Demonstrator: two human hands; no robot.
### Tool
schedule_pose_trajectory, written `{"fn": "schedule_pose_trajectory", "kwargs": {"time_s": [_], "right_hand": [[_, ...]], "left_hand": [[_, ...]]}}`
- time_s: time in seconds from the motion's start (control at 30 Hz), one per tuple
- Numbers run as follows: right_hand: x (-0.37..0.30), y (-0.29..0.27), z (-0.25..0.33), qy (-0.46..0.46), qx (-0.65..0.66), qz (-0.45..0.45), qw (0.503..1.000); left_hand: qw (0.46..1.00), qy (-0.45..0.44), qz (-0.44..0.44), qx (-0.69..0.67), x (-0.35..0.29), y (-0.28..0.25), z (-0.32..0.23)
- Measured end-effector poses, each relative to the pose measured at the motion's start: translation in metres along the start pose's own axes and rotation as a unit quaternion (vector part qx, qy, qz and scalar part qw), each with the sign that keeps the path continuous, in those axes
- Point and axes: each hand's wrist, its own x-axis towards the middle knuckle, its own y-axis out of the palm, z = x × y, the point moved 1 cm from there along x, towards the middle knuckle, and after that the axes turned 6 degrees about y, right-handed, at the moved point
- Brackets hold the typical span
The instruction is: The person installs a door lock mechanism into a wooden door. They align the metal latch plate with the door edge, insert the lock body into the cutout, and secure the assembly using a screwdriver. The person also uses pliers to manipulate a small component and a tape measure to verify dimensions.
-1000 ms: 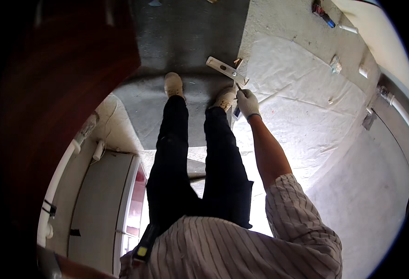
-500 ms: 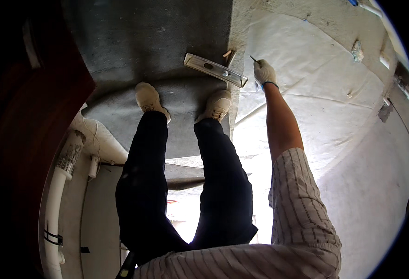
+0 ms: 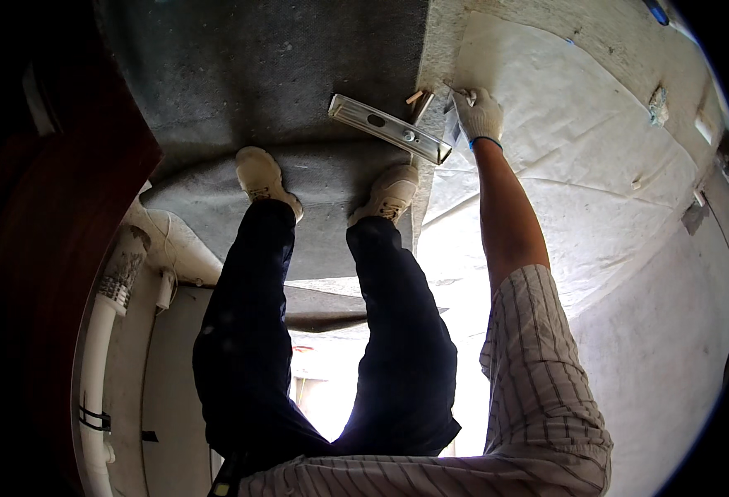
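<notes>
We are reaching right hand (image 3: 478, 113) (gloved) down, fingers closing around small tool, kind unclear, at edge of white sheet (image 3: 579, 166), just beside spirit level (image 3: 389, 128) lying on grey floor (image 3: 281, 74). Left hand not showing. We are keeping tool steady, following edge slowly.

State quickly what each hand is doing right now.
Left hand: not in view.
Right hand: gloved, closed on a thin tool against the white sheet, beside the level; what tool cannot be told.
</notes>
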Motion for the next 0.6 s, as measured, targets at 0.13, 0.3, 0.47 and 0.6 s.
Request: {"fn": "schedule_pose_trajectory", "kwargs": {"time_s": [0.13,0.3,0.47,0.6], "right_hand": [[0.0,-0.01,-0.002,0.043,0.0,-0.028,0.999],[-0.045,-0.009,0.015,-0.158,0.042,-0.023,0.986],[-0.086,0.015,0.005,-0.073,-0.156,0.21,0.962],[-0.095,0.046,-0.027,-0.061,-0.078,0.281,0.955]], "left_hand": [[1.0,-0.003,0.005,-0.011,-0.003,-0.001,-0.001],[0.999,-0.029,-0.009,-0.025,-0.039,-0.026,-0.005],[0.996,-0.057,-0.026,-0.064,-0.095,-0.061,-0.015],[0.991,-0.07,-0.065,-0.098,-0.157,-0.109,-0.036]]}}
